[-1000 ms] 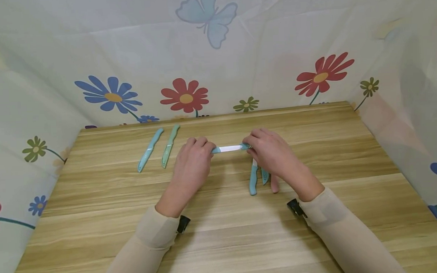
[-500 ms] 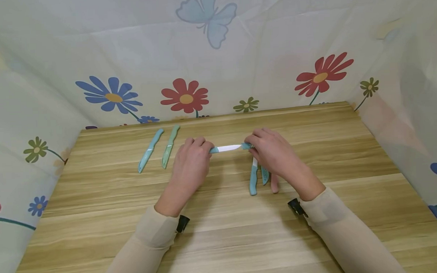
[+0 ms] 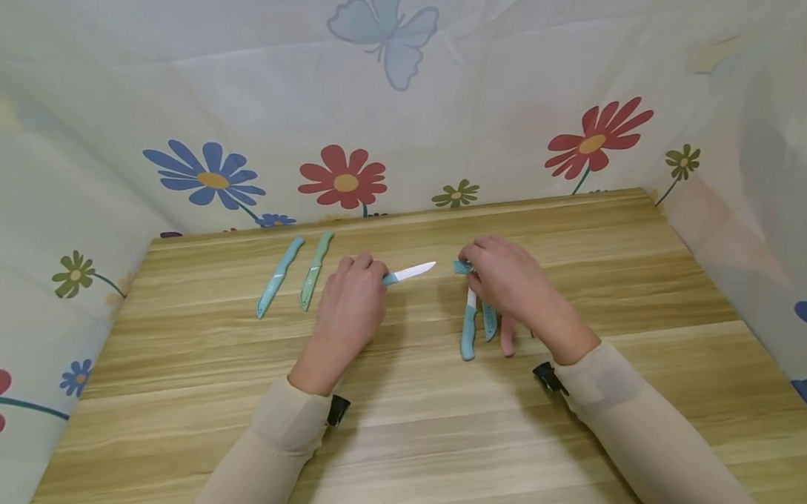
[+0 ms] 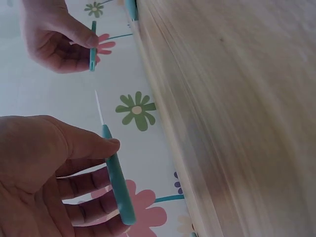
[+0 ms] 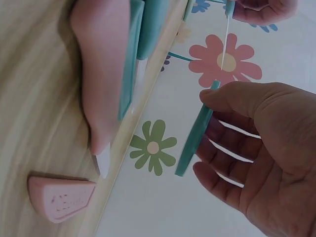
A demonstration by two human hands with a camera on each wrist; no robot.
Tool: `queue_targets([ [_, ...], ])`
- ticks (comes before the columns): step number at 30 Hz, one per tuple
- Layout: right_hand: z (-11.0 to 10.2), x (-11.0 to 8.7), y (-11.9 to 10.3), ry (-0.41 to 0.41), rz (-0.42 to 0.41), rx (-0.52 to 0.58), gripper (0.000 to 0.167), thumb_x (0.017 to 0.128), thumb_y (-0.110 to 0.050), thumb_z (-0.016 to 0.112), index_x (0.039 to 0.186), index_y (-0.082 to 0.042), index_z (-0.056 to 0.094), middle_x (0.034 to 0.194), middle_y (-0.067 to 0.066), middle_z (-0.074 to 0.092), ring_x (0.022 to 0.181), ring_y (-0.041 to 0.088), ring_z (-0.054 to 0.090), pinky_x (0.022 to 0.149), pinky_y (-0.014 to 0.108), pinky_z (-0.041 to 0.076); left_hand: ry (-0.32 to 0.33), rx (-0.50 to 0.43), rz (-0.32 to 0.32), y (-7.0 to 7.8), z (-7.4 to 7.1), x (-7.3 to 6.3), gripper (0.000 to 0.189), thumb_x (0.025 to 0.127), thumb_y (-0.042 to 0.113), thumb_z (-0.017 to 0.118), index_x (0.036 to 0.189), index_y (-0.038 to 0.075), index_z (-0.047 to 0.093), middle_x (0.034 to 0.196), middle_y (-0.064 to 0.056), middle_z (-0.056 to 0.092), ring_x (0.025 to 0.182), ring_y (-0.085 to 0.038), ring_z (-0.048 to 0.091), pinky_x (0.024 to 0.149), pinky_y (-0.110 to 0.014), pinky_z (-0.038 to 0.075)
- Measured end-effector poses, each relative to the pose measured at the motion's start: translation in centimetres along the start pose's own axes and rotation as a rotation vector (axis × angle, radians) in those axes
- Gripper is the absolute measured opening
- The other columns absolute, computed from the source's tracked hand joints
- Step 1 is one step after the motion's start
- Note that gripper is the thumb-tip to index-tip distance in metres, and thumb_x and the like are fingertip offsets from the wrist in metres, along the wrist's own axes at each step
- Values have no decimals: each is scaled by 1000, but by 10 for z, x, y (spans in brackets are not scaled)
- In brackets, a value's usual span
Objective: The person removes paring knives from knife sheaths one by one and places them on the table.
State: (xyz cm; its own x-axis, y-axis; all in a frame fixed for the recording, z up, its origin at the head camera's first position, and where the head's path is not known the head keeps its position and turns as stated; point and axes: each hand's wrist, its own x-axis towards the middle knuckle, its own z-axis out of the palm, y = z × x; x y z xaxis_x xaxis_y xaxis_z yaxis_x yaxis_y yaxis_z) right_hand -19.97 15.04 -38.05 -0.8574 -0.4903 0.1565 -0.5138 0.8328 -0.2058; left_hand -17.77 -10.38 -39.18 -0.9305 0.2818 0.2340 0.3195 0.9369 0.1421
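My left hand (image 3: 354,302) pinches the blue handle of a small knife (image 3: 414,271), its white blade bare and pointing right. Between the thumb and fingers of my right hand (image 3: 514,281) is a blue blade sheath (image 5: 197,131). A gap separates the knife tip from the sheath's end, and both are held above the table. Below my right hand lie a blue-handled knife (image 3: 468,331), another blue sheath (image 3: 490,323) and a pink-handled knife (image 5: 103,74), partly hidden in the head view. A pink sheath (image 5: 61,197) shows on the table in the right wrist view.
At the back left of the wooden table (image 3: 410,444), a sheathed blue knife (image 3: 278,279) and a sheathed green knife (image 3: 316,270) lie side by side. A white flower-print curtain (image 3: 478,94) rises behind the table's back edge.
The blade tip has come out of the sheath in my right hand, and the gap has widened. My left hand shifted slightly left, and the knife now tilts more.
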Motion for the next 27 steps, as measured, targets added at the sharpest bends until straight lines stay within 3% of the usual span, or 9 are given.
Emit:
queue_targets([
  [6, 0, 4, -4, -66, 88, 45, 29, 96, -15, 79, 121, -2, 73, 110, 13, 70, 99, 31, 67, 85, 46, 57, -39, -13, -52, 6, 1, 0, 11, 100, 4, 65, 105, 2, 75, 97, -9, 63, 87, -29, 59, 68, -43, 57],
  [11, 2, 7, -7, -132, 173, 151, 39, 98, -15, 76, 134, -1, 67, 113, 14, 69, 95, 28, 67, 83, 44, 57, -66, -19, -83, 12, 4, 0, 10, 100, 4, 64, 101, -2, 71, 92, -12, 62, 81, -29, 59, 70, -45, 57],
  [18, 4, 12, -10, -205, 233, 266, 45, 102, -17, 71, 144, -3, 61, 99, 10, 69, 86, 24, 67, 77, 41, 56, -138, -147, -188, 22, 6, 2, 8, 101, 4, 63, 99, -3, 65, 89, -13, 58, 79, -27, 59, 67, -44, 58],
  [23, 7, 15, -15, -245, 301, 335, 44, 103, -18, 69, 142, 1, 59, 89, 10, 68, 78, 23, 65, 77, 40, 55, -170, -215, -205, 27, 8, 4, 9, 100, 3, 64, 99, -5, 64, 88, -15, 59, 76, -27, 60, 68, -43, 58],
  [27, 11, 18, -20, -252, 356, 353, 44, 103, -20, 69, 140, 2, 59, 111, 17, 73, 93, 27, 66, 85, 43, 56, -187, -228, -202, 32, 11, 5, 11, 100, 3, 65, 103, -7, 62, 89, -16, 62, 77, -27, 63, 70, -43, 59],
])
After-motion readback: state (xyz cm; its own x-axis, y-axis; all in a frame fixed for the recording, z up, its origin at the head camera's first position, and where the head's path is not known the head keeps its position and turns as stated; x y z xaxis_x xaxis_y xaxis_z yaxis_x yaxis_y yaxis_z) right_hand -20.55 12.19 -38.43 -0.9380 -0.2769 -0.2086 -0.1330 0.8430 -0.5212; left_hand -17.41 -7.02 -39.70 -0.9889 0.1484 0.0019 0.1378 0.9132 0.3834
